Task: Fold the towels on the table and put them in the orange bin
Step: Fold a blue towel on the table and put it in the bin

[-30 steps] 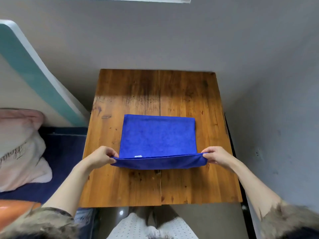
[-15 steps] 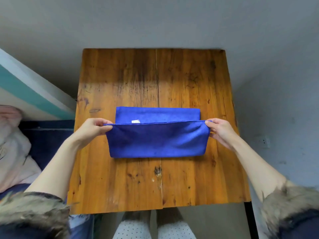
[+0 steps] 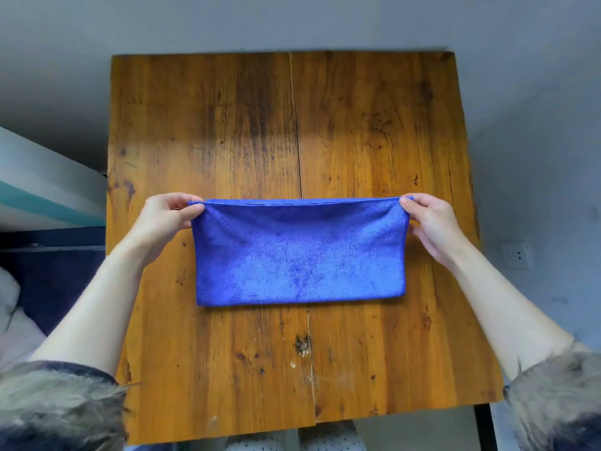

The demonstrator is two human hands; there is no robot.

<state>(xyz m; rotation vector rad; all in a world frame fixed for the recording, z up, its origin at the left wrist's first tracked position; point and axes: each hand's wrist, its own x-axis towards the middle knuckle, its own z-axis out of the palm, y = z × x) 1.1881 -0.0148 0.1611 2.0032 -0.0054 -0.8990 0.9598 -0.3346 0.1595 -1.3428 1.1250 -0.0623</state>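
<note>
The blue microfibre towel (image 3: pixel 299 252) is lying folded double on the wooden table (image 3: pixel 374 125); left hand (image 3: pixel 166 213) and right hand (image 3: pixel 429 219) are pinching its far corners.

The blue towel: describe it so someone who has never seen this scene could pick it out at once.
A wooden table fills the middle of the head view. On its centre lies the blue towel, folded into a wide rectangle. The left hand and right hand pinch its far corners; it is the only cloth on the wood.

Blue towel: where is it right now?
In the head view the blue towel lies folded at the middle of the wooden table, its far corners pinched by the left hand and right hand.
</note>
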